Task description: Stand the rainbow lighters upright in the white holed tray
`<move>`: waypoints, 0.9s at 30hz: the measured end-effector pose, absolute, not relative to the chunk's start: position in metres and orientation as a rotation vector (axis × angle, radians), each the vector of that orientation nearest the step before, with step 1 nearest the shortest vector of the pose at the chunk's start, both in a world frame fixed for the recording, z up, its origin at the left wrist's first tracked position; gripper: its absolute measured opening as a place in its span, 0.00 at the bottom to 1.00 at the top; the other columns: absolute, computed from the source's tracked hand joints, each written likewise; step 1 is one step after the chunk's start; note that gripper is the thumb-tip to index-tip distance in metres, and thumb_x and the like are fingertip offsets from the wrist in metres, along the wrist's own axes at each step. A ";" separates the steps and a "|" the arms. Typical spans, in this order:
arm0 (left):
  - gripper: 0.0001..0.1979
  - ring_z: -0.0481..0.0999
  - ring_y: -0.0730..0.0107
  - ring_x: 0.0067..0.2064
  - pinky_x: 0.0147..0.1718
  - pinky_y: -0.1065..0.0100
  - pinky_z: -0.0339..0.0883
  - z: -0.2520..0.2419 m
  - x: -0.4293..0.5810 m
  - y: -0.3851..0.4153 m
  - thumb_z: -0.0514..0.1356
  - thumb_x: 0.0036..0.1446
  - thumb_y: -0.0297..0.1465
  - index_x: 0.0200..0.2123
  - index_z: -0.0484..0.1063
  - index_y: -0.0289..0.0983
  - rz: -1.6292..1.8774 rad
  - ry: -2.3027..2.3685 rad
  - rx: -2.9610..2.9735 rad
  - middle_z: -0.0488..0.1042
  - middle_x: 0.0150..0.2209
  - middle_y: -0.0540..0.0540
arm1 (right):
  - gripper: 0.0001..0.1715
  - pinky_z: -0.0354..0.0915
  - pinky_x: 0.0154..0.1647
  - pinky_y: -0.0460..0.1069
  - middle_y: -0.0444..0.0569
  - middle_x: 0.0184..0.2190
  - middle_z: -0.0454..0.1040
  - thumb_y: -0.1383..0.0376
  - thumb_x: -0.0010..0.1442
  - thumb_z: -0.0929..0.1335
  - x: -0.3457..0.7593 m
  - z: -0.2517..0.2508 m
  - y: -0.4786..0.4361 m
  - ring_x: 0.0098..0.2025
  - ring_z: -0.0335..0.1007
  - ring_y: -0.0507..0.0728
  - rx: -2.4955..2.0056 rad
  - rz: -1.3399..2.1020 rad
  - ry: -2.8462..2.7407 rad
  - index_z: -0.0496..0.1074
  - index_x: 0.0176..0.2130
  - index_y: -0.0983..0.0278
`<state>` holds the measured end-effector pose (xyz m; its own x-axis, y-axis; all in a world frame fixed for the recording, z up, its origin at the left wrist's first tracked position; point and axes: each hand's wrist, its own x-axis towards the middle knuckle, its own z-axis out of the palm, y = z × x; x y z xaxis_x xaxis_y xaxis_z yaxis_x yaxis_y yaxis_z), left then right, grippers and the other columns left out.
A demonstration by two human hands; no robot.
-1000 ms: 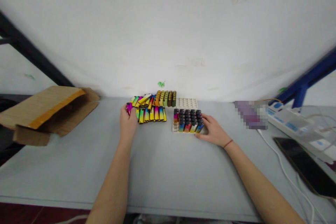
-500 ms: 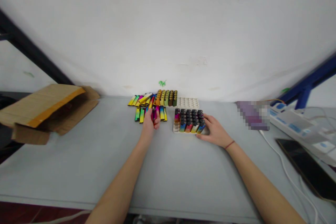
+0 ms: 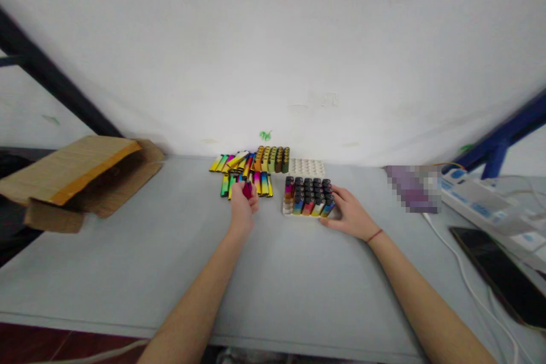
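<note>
My left hand (image 3: 242, 210) is closed round a magenta lighter (image 3: 247, 189), just in front of a loose pile of rainbow-coloured lighters (image 3: 245, 173) lying on the grey table (image 3: 273, 273). To the right stands a white tray (image 3: 286, 208) filled with upright lighters with black caps. My right hand (image 3: 350, 213) rests against the tray's right side, fingers curled on its edge. Behind the tray lies a second white tray (image 3: 305, 167) with bare holes, and beside it a row of upright dark-yellow lighters (image 3: 273, 159).
A flattened cardboard box (image 3: 72, 179) lies at the table's left end. At the right are a blurred purple object (image 3: 412, 186), a white power strip (image 3: 482, 202) with cables, and a dark phone (image 3: 499, 273). A white wall rises right behind the table.
My left hand carried the magenta lighter from the pile's left end rightward to the pile's front, closer to the filled tray. My right hand stayed on the tray.
</note>
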<state>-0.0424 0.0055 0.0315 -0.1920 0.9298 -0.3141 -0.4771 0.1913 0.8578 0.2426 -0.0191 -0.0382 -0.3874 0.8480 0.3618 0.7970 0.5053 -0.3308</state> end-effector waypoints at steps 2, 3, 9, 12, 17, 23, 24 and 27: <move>0.19 0.42 0.82 0.13 0.12 0.78 0.37 0.031 -0.042 0.005 0.43 0.60 0.34 0.17 0.55 0.39 1.384 1.143 0.531 0.45 0.13 0.58 | 0.38 0.62 0.62 0.65 0.63 0.58 0.67 0.47 0.56 0.72 0.243 -0.039 -0.019 0.59 0.65 0.70 -1.350 0.142 -2.261 0.67 0.58 0.66; 0.19 0.42 0.82 0.13 0.12 0.78 0.37 0.030 -0.041 0.005 0.43 0.61 0.35 0.18 0.55 0.39 1.381 1.141 0.532 0.45 0.13 0.59 | 0.38 0.62 0.62 0.65 0.62 0.58 0.67 0.48 0.56 0.72 0.242 -0.038 -0.019 0.59 0.65 0.70 -1.351 0.145 -2.260 0.67 0.58 0.66; 0.23 0.43 0.81 0.12 0.11 0.77 0.38 0.023 -0.038 0.005 0.46 0.62 0.45 0.19 0.56 0.39 1.355 1.155 0.541 0.45 0.13 0.59 | 0.37 0.63 0.62 0.66 0.62 0.58 0.68 0.49 0.56 0.72 0.242 -0.035 -0.020 0.58 0.66 0.70 -1.353 0.149 -2.266 0.68 0.57 0.65; 0.22 0.43 0.81 0.12 0.11 0.77 0.38 0.022 -0.038 0.006 0.46 0.62 0.43 0.19 0.56 0.39 1.329 1.172 0.533 0.45 0.12 0.59 | 0.37 0.63 0.61 0.66 0.63 0.58 0.68 0.49 0.56 0.72 0.242 -0.036 -0.019 0.58 0.66 0.71 -1.341 0.138 -2.265 0.68 0.57 0.66; 0.20 0.41 0.81 0.12 0.11 0.77 0.36 0.024 -0.042 0.007 0.43 0.62 0.39 0.18 0.54 0.40 1.324 1.141 0.523 0.44 0.13 0.59 | 0.38 0.62 0.62 0.65 0.64 0.58 0.68 0.48 0.56 0.71 0.243 -0.039 -0.019 0.59 0.65 0.71 -1.344 0.137 -2.263 0.67 0.58 0.67; 0.19 0.43 0.80 0.13 0.12 0.76 0.39 0.019 -0.045 0.011 0.45 0.61 0.44 0.21 0.55 0.40 1.387 1.151 0.565 0.45 0.14 0.59 | 0.38 0.62 0.62 0.67 0.63 0.58 0.68 0.48 0.56 0.71 0.243 -0.039 -0.019 0.58 0.65 0.71 -1.347 0.138 -2.262 0.67 0.58 0.66; 0.19 0.44 0.80 0.13 0.13 0.76 0.41 0.016 -0.044 0.012 0.46 0.62 0.45 0.22 0.56 0.40 1.394 1.151 0.599 0.47 0.14 0.59 | 0.38 0.63 0.61 0.67 0.63 0.58 0.68 0.48 0.56 0.71 0.243 -0.039 -0.019 0.58 0.65 0.71 -1.348 0.136 -2.265 0.67 0.58 0.66; 0.18 0.50 0.79 0.15 0.14 0.76 0.45 0.008 -0.040 0.012 0.48 0.62 0.46 0.28 0.59 0.40 1.426 1.154 0.792 0.54 0.16 0.59 | 0.37 0.63 0.61 0.66 0.64 0.58 0.68 0.49 0.55 0.72 0.242 -0.037 -0.019 0.58 0.66 0.71 -1.349 0.132 -2.271 0.68 0.57 0.67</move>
<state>-0.0405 0.0115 0.0076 -0.1926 0.9733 -0.1253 -0.3257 0.0570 0.9438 0.2420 -0.0187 -0.0370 -0.3902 0.8468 0.3615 0.7993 0.5064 -0.3235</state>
